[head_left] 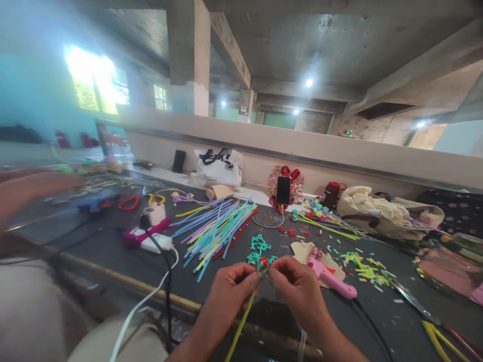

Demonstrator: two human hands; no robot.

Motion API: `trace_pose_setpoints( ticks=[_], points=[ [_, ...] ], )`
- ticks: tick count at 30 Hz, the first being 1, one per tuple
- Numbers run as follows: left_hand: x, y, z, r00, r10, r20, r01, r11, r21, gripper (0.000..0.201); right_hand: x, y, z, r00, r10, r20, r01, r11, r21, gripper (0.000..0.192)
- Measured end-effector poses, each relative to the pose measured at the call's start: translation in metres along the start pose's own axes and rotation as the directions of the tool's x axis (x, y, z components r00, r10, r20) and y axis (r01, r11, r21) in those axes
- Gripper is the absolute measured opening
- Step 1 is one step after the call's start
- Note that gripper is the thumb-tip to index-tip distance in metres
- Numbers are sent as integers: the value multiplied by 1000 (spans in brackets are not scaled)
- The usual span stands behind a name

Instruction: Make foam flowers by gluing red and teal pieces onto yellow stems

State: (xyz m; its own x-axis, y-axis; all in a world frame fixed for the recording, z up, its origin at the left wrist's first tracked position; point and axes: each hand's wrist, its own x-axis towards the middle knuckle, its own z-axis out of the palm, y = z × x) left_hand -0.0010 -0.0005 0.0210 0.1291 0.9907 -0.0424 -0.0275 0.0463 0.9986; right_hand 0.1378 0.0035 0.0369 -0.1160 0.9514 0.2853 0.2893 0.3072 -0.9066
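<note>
My left hand (pixel 236 286) pinches the top of a yellow-green pipe-cleaner flower stem (pixel 241 324), which hangs down below the fingers. At its tip sits a small red and teal flower head (pixel 263 263). Close against that head is my right hand (pixel 296 284), thumb and forefinger pressed together; whatever they pinch is too small or hidden to make out. Just beyond the fingers lies a pile of short teal pipe-cleaner pieces (pixel 259 244). A pink glue gun (pixel 334 282) rests to the right of my right hand, its nozzle end over a piece of cardboard (pixel 300 250).
Many long pastel pipe cleaners (pixel 219 226) are spread left of centre. A power strip (pixel 151 237) with cables stands nearer left. Yellow cut pieces (pixel 366 269), scissors (pixel 415 301) and finished stems (pixel 332 224) lie right. A phone (pixel 283 191) leans behind. Another person's arm (pixel 33 188) reaches in at left.
</note>
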Motion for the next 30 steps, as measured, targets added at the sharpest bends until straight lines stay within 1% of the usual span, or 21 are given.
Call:
trace_pose_setpoints(
  ticks=[4, 7, 10, 14, 17, 22, 26, 30],
  points=[
    [-1, 3, 1, 1000, 14, -20, -13, 1000, 24, 22, 1, 1, -2, 1000, -2, 9, 3, 999, -35, 15],
    [-2, 6, 2, 999, -24, -40, 24, 1000, -2, 21, 2, 1, -2, 1000, 1, 11, -1, 999, -39, 17],
    [-1, 5, 3, 996, -88, -33, 83, 988, -131, 24, 2, 2, 0, 1000, 13, 12, -13, 1000, -4, 16],
    [1, -1, 7, 993, -118, 20, 117, 923, -368, 26, 1, 2, 4, 1000, 28, 14, -28, 999, 20, 13],
    [3, -4, 8, 991, -130, 42, 135, 880, -455, 24, 2, 3, 5, 999, 26, 28, -27, 1000, 14, 12],
    [6, -7, 7, 987, -140, 79, 160, 843, -514, 22, 1, 4, 6, 999, 6, 36, -7, 1000, 13, 15],
    [7, -7, 7, 989, -127, 76, 148, 841, -521, 20, 0, 5, 7, 999, -1, 43, -2, 998, 64, 17],
    [9, -9, 7, 988, -112, 110, 153, 835, -529, 21, 1, 7, 6, 999, -4, 54, -1, 995, 97, 19]
  ],
)
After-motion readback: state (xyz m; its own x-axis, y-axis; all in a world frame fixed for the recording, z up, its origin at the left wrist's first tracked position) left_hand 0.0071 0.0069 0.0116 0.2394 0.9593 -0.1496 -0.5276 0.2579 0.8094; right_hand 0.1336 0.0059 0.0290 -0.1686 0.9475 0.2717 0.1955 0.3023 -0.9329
